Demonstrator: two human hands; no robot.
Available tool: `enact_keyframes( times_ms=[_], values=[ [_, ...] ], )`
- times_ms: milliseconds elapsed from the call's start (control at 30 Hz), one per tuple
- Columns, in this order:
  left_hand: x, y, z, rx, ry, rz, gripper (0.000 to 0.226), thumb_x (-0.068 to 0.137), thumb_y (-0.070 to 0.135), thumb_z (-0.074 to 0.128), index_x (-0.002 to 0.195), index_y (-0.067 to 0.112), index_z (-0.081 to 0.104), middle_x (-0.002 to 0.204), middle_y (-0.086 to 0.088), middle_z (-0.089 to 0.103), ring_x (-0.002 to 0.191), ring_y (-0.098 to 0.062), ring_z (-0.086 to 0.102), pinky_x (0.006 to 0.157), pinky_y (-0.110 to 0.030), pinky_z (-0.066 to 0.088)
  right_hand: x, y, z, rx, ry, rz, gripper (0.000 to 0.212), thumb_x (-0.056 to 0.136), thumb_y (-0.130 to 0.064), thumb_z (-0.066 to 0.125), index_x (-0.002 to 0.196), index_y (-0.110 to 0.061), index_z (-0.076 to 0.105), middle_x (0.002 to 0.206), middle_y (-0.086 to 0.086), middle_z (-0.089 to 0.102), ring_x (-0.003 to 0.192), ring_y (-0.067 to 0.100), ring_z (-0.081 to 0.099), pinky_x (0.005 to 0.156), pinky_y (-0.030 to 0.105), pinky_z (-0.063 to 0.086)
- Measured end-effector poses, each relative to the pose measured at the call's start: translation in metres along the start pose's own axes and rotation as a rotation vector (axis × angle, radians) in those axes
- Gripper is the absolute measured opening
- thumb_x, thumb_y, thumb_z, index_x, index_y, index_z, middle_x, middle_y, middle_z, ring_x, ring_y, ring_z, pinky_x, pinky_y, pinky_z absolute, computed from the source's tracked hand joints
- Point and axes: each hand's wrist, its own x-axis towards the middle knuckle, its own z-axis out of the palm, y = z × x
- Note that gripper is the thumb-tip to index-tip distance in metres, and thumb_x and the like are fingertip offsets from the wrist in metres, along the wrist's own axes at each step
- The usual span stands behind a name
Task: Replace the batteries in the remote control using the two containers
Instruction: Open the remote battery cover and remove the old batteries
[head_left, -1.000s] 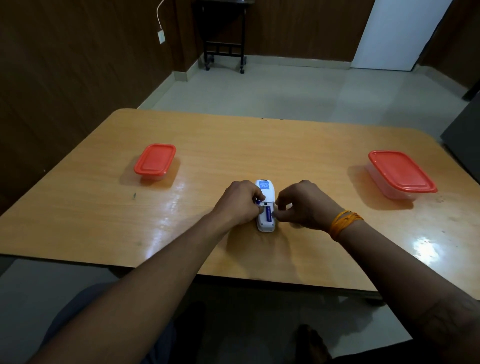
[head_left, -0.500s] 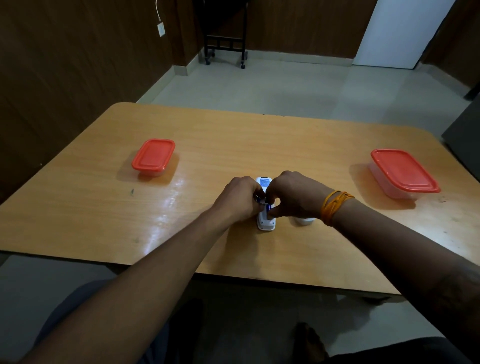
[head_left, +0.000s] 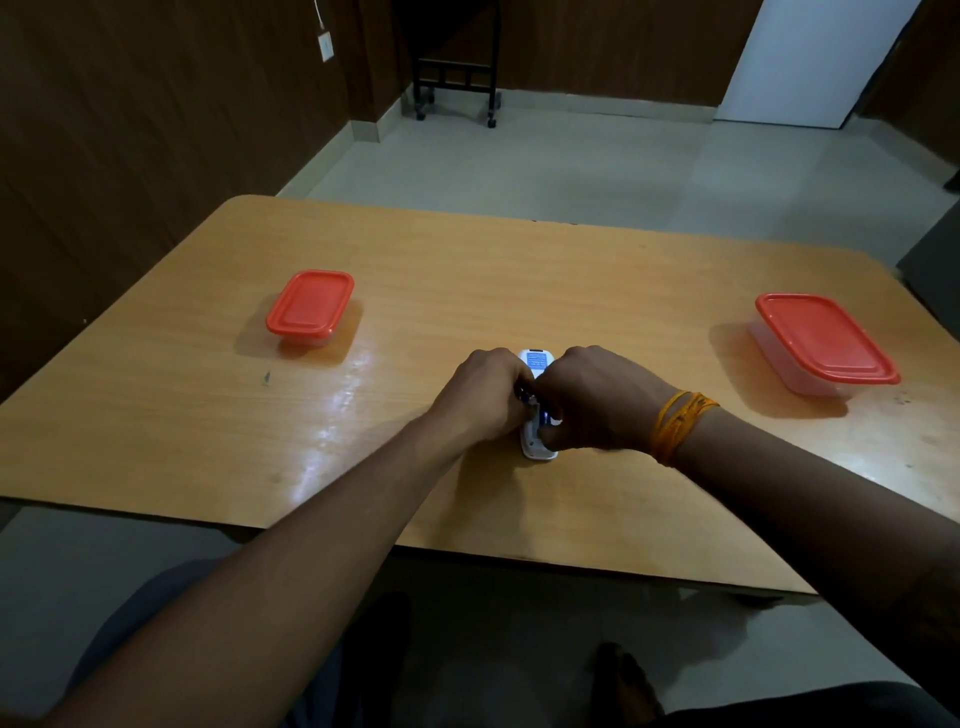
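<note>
Remote control: the remote control (head_left: 535, 405) lies flat on the worktop (head_left: 467, 270), near its front edge and midway between the two containers; I see it back side up, long axis pointing away from me.
Handling: I judge it light, rigid plastic with a smooth shell that could skate on this glossy worktop, so I would pin it by its long side edges and keep my fingers off the open bay.
Battery: a small blue-and-white battery (head_left: 543, 417) shows in the gap between the hands; I expect it to be slick, round and ready to roll, best taken at its ends or prised up from one end.
Left hand: the left hand (head_left: 483, 397) is curled against the remote's left side, fingers bunched at the bay, gripping the body as far as I can see.
Right hand: the right hand (head_left: 597, 400) is curled over the right side, fingertips pinching down at the battery; the exact contact is hidden under the knuckles.
Look: white casing, rounded ends, a pale blue label (head_left: 535, 359) at the far end; most of the middle is covered by the hands.
Left container: the small container (head_left: 310, 304), clear tub with red lid on, stands well apart to the left.
Right container: the larger container (head_left: 826, 340), same red lid on, stands well apart to the right.
Stage: I judge this as working a cell in the bay; in or out, I cannot tell.
</note>
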Motion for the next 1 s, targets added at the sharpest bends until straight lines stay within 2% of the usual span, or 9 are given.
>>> enact_keyframes(
  times_ms=[100, 167, 300, 433, 533, 667, 800, 933, 1000],
  values=[
    [0.000, 0.000, -0.001, -0.016, -0.006, -0.001, 0.021, 0.082, 0.004, 0.066, 0.083, 0.017, 0.082, 0.078, -0.008, 0.069, 0.079, -0.028, 0.066, 0.060, -0.028, 0.043, -0.007, 0.001, 0.011, 0.105, 0.086, -0.040, 0.020, 0.084, -0.022, 0.073, 0.103, -0.018, 0.070, 0.095, 0.001, 0.074, 0.082, 0.024, 0.068, 0.070, 0.040, 0.058],
    [0.000, 0.000, -0.002, -0.034, -0.005, -0.006, 0.021, 0.082, 0.002, 0.067, 0.082, 0.017, 0.081, 0.077, -0.007, 0.069, 0.079, -0.028, 0.066, 0.061, -0.030, 0.048, -0.012, 0.001, 0.018, 0.161, 0.121, -0.057, 0.019, 0.085, -0.020, 0.072, 0.104, -0.020, 0.068, 0.095, 0.000, 0.071, 0.081, 0.023, 0.066, 0.068, 0.040, 0.056],
    [0.004, -0.003, 0.002, -0.041, 0.009, -0.027, 0.023, 0.083, 0.004, 0.071, 0.095, 0.017, 0.085, 0.099, -0.006, 0.079, 0.096, -0.023, 0.070, 0.078, -0.034, 0.059, -0.022, 0.001, 0.029, 0.203, 0.154, -0.058, 0.022, 0.091, -0.021, 0.069, 0.113, -0.023, 0.067, 0.098, -0.001, 0.068, 0.078, 0.016, 0.061, 0.065, 0.033, 0.052],
    [0.007, -0.007, 0.006, -0.046, 0.044, -0.050, 0.027, 0.086, 0.010, 0.075, 0.111, 0.016, 0.083, 0.112, -0.005, 0.078, 0.105, -0.021, 0.069, 0.080, -0.024, 0.048, -0.027, -0.002, 0.040, 0.234, 0.206, -0.048, 0.020, 0.093, -0.019, 0.066, 0.112, -0.022, 0.070, 0.095, 0.001, 0.065, 0.073, 0.016, 0.056, 0.061, 0.030, 0.043],
    [0.008, -0.010, 0.007, -0.071, 0.059, -0.064, 0.029, 0.084, 0.010, 0.077, 0.112, 0.016, 0.083, 0.110, -0.004, 0.077, 0.102, -0.019, 0.069, 0.079, -0.022, 0.045, -0.028, -0.005, 0.047, 0.296, 0.257, 0.036, 0.011, 0.092, -0.026, 0.063, 0.100, -0.021, 0.070, 0.088, 0.000, 0.062, 0.069, 0.015, 0.052, 0.061, 0.029, 0.039],
    [0.008, -0.011, 0.007, -0.074, 0.049, -0.067, 0.034, 0.082, 0.013, 0.084, 0.115, 0.018, 0.082, 0.105, -0.002, 0.077, 0.098, -0.018, 0.070, 0.078, -0.023, 0.045, -0.027, -0.008, 0.051, 0.404, 0.319, 0.242, 0.013, 0.088, -0.030, 0.074, 0.088, -0.018, 0.069, 0.081, -0.002, 0.066, 0.070, 0.015, 0.055, 0.062, 0.031, 0.040],
    [0.008, -0.009, 0.008, -0.047, 0.059, -0.055, 0.034, 0.082, 0.012, 0.084, 0.116, 0.016, 0.081, 0.110, -0.004, 0.078, 0.101, -0.018, 0.069, 0.080, -0.024, 0.045, -0.023, -0.014, 0.046, 0.436, 0.336, 0.411, 0.016, 0.085, -0.031, 0.075, 0.092, -0.017, 0.073, 0.082, 0.002, 0.073, 0.076, 0.023, 0.063, 0.067, 0.037, 0.052],
    [0.008, -0.007, 0.007, -0.024, 0.067, -0.064, 0.038, 0.082, 0.013, 0.085, 0.119, 0.017, 0.079, 0.114, -0.003, 0.075, 0.102, -0.018, 0.067, 0.083, -0.024, 0.046, -0.018, -0.018, 0.043, 0.391, 0.278, 0.523, 0.030, 0.081, -0.038, 0.075, 0.102, -0.016, 0.078, 0.083, 0.005, 0.072, 0.079, 0.025, 0.060, 0.065, 0.032, 0.040],
    [0.008, -0.002, 0.005, 0.001, 0.060, -0.069, 0.038, 0.080, 0.015, 0.086, 0.118, 0.018, 0.078, 0.109, -0.002, 0.073, 0.095, -0.016, 0.064, 0.081, -0.025, 0.046, -0.021, -0.019, 0.041, 0.388, 0.240, 0.569, 0.027, 0.082, -0.037, 0.073, 0.095, -0.014, 0.078, 0.086, 0.007, 0.075, 0.080, 0.027, 0.063, 0.063, 0.032, 0.040]
  ],
)
